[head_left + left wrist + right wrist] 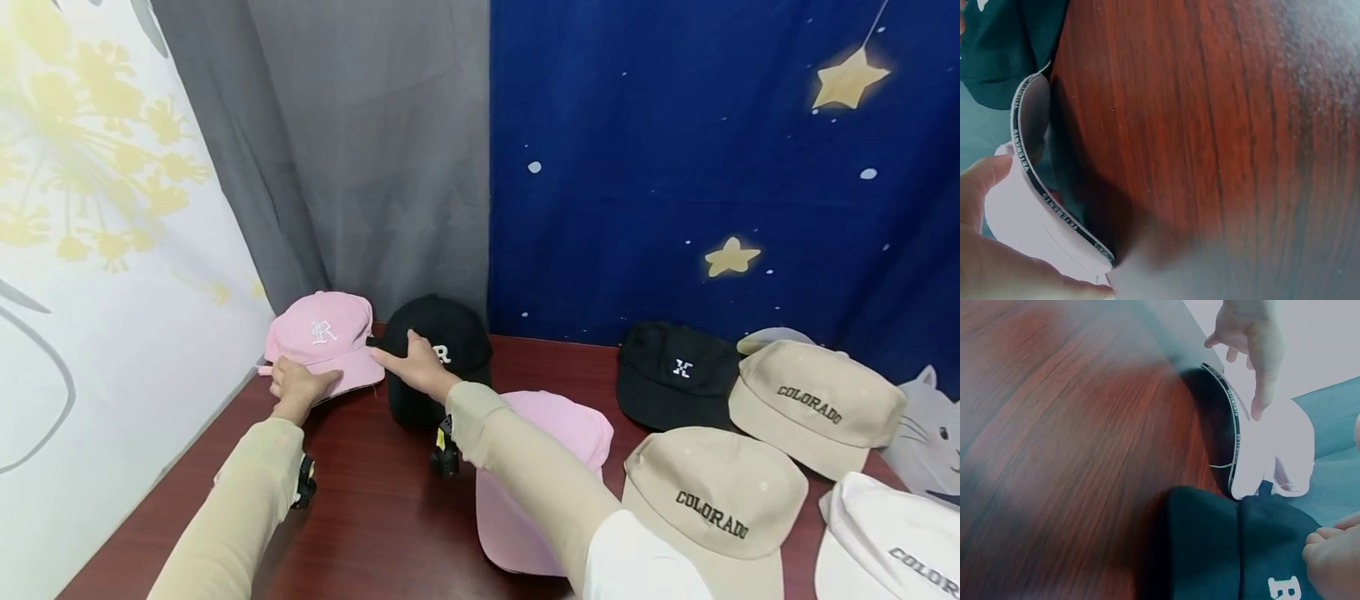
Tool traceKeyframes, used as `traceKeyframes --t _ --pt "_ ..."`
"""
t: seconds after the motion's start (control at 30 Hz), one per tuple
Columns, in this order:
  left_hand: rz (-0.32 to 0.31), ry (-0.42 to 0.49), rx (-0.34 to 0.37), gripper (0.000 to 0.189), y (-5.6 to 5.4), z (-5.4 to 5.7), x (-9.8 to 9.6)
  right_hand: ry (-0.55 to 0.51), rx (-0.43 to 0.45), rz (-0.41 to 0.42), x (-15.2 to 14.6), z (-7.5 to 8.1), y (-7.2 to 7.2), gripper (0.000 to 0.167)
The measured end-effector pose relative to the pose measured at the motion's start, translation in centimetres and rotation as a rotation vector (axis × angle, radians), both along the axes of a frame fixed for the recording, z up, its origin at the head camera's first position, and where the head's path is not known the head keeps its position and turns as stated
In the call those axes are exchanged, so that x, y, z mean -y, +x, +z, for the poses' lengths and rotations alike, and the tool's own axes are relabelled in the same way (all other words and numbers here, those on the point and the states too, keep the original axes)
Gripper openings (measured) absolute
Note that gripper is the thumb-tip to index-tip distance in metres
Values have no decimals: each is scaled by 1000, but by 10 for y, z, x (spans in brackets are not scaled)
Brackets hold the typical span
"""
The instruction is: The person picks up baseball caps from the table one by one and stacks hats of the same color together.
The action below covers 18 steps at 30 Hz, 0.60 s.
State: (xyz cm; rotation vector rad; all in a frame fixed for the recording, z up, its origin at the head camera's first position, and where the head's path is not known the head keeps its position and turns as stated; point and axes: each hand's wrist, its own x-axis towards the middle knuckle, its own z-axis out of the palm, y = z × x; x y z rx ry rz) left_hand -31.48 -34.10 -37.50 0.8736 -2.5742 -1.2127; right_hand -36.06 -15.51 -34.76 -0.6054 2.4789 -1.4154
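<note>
A pink cap (318,325) with a white letter R sits at the far left of the table, brim facing forward. My left hand (296,387) rests at its brim, thumb and fingers spread across it; the left wrist view shows lettered trim (1038,181) along the brim's edge. Beside it stands a black cap (435,315) with a white R. In front of that black cap is my right hand (420,367), overlapping its crown, with the thumb stretched toward the pink cap's right side. A short black strap (373,342) shows between the two caps.
A second pink cap (558,421) lies partly under my right forearm. Rightward are another black cap (678,367), two beige COLORADO caps (716,492) and a white cap (885,533). Grey and blue curtains (600,208) hang behind the table (360,517); a patterned wall (112,292) borders its left.
</note>
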Motion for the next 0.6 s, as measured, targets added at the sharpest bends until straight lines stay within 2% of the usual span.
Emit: traceKeyframes --t 0.33,0.6 --pt "4 8 -13 93 -4 -7 11 59 -38 30 25 -7 -3 83" --pt "5 17 22 97 -10 -10 14 60 9 24 35 -16 -6 82"
